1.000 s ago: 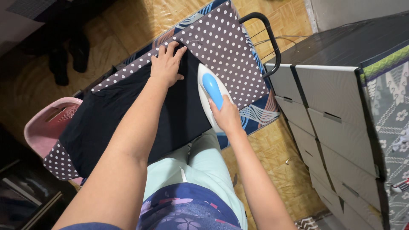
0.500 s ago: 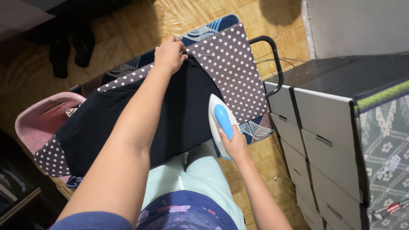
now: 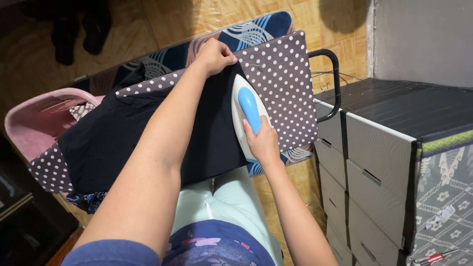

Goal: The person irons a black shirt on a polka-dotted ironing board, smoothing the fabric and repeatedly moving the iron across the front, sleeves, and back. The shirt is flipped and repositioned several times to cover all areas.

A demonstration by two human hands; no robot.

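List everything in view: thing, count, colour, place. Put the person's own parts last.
Iron: one, white with blue handle, on the garment's right edge.
Garment: one, black, spread across the board.
Ironing cloth: one, grey-brown with white dots, under the garment.
Board cover: one, blue patterned, beneath the cloth.
Basket: one, pink, left of the board.
Drawer unit: one, grey, at right.
Floor: yellowish, parquet pattern.
Left hand: holds the garment's far edge.
Right hand: grips the iron's handle.

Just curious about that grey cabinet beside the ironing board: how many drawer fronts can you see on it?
6 show on the grey drawer cabinet, in two columns. Near column. Column next to the board. More may lie below the picture's edge.
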